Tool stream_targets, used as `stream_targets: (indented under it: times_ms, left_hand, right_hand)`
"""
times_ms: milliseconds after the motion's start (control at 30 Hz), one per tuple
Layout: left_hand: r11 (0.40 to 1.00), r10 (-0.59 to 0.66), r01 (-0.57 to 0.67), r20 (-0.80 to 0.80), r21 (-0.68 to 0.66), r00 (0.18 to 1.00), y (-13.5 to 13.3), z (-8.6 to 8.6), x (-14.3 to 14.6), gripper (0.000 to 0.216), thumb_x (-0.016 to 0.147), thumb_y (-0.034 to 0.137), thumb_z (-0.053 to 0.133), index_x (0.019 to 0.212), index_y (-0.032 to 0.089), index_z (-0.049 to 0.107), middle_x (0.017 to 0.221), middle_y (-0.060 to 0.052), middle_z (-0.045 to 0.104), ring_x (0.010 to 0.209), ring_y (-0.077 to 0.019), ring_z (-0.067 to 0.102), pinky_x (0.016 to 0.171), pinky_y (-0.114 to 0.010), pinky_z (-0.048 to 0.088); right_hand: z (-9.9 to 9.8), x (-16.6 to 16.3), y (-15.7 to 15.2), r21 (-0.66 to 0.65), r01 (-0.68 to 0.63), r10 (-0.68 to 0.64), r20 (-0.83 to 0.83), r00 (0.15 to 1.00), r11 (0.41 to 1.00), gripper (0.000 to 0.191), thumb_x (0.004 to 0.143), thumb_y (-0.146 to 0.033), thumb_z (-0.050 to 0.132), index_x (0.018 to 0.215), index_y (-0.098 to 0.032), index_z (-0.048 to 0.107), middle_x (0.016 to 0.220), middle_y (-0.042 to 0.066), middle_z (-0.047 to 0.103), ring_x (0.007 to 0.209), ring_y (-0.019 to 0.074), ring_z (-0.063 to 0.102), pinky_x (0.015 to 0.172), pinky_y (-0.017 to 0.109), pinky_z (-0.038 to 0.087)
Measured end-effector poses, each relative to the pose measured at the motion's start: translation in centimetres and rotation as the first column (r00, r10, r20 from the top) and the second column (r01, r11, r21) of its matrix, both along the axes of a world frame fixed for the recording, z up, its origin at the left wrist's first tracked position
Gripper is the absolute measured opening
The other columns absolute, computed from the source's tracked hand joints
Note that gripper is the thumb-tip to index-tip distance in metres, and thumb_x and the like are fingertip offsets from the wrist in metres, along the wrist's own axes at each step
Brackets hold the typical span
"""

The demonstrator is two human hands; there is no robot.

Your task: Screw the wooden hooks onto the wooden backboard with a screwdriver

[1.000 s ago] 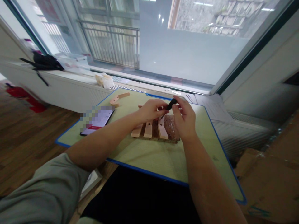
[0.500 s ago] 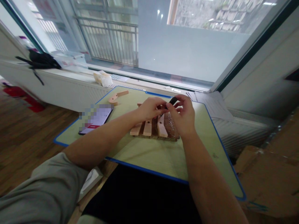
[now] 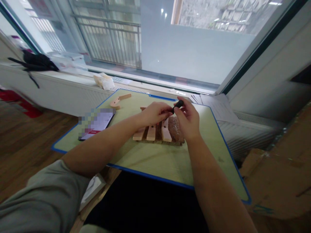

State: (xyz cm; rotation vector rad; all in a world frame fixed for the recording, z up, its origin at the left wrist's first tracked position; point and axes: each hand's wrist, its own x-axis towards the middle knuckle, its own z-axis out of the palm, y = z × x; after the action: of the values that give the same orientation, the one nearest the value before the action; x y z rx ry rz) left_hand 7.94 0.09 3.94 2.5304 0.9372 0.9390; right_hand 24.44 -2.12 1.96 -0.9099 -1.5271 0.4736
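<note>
here, black tool (image 3: 179,104) pinched in right hand (image 3: 188,121), axis slanting down into pinching left hand (image 3: 155,113), wooden slats (image 3: 152,132) directly beneath.

A room in a home or small hobby space, set up for handwork by a big window (image 3: 189,48): a wooden floor (image 3: 24,136), a white radiator (image 3: 60,97) under the sill, and a railing (image 3: 109,42) with a stone wall (image 3: 218,13) outside. A small green bench (image 3: 157,161) with a blue edge carries wooden slats (image 3: 150,132), another wooden piece (image 3: 119,99) and a phone (image 3: 96,123). Cardboard boxes (image 3: 279,174) stand just beside it on the right
</note>
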Motion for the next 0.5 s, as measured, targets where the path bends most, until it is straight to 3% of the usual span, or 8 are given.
stream_targets:
  times_ms: [233, 367, 500]
  left_hand:
    - [0.996, 0.083, -0.082, 0.033, -0.020, 0.996, 0.06, -0.07, 0.10, 0.017, 0.079, 0.031, 0.063, 0.079, 0.014, 0.066, 0.066, 0.001, 0.062, 0.061, -0.0107, 0.052, 0.060, -0.024, 0.037]
    - [0.998, 0.065, -0.065, 0.023, -0.015, 0.998, 0.03, -0.02, 0.25, 0.021, 0.083, 0.029, 0.056, 0.071, 0.014, 0.063, 0.062, 0.001, 0.058, 0.059, -0.0101, 0.049, 0.059, -0.024, 0.035]
    - [0.997, 0.035, -0.034, 0.012, -0.066, 0.999, -0.25, 0.29, 0.18, 0.017, 0.083, 0.023, 0.053, 0.074, 0.014, 0.063, 0.065, 0.000, 0.059, 0.060, -0.0101, 0.049, 0.059, -0.024, 0.035]
  right_hand:
    - [0.01, -0.05, 0.39, 0.004, -0.023, 0.023, 0.002, 1.000, 1.000, 0.035, 0.077, -0.027, 0.066, 0.111, -0.029, 0.062, 0.099, 0.000, 0.065, 0.072, 0.0114, 0.056, 0.060, 0.027, 0.047]
    - [0.05, -0.18, 0.31, 0.039, 0.023, -0.024, 0.035, 0.999, 0.999, 0.028, 0.074, -0.028, 0.069, 0.102, -0.025, 0.064, 0.097, 0.000, 0.064, 0.075, 0.0121, 0.056, 0.063, 0.028, 0.047]
    - [0.06, -0.01, -0.02, 0.065, 0.006, -0.011, 0.068, 0.998, 0.998, 0.034, 0.081, -0.031, 0.062, 0.115, -0.030, 0.062, 0.107, 0.001, 0.064, 0.075, 0.0123, 0.055, 0.065, 0.029, 0.048]
